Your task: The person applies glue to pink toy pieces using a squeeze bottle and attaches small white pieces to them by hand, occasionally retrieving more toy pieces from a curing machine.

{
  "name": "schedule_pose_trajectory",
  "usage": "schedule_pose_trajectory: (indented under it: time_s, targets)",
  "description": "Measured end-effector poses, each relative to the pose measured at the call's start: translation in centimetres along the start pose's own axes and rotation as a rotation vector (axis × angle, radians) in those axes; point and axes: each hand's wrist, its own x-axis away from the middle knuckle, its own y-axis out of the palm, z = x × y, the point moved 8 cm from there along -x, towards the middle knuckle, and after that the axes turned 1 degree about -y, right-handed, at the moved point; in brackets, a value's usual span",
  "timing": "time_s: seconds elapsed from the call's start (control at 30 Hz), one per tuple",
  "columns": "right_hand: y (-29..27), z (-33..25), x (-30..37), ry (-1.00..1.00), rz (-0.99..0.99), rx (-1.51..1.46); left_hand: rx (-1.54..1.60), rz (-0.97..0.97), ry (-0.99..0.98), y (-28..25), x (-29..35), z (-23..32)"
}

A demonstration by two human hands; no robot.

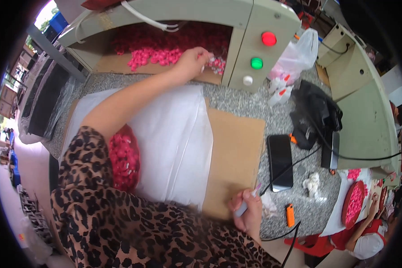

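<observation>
My left hand (192, 64) reaches into the low opening of a pale grey-green housing, at the front of a spread of small pink pieces (154, 56). Its fingers are pinched together; something small and whitish shows at the fingertips, too small to name. Paler pieces (218, 67) lie just to the right of it. Low at the right, over the edge of a cardboard sheet (234, 147), my right hand (248, 210) is closed around a small pale bottle (241, 209) with a thin pinkish tip. A red tray of pink pieces (124, 158) sits partly hidden by my left arm.
White sheeting (178, 138) covers the cardboard. Red, green and white buttons (256, 63) line the housing. To the right lie a phone (280, 161), white bottles with red caps (280, 94), a black bag (315, 111), an orange lighter (290, 215) and cables. A co-worker sits far right.
</observation>
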Motion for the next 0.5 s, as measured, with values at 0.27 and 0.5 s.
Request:
schedule_pose_trajectory:
  time_s: [0.27,0.5]
  targets:
    - [-0.5,-1.3,-0.7,-0.128,0.087,0.012,-0.308,-0.784,0.528,12.6,21.3,4.2]
    - [-1.1,-1.5,-0.1,-0.178,0.175,0.049,-0.608,-0.914,0.853,14.6,26.2,4.8]
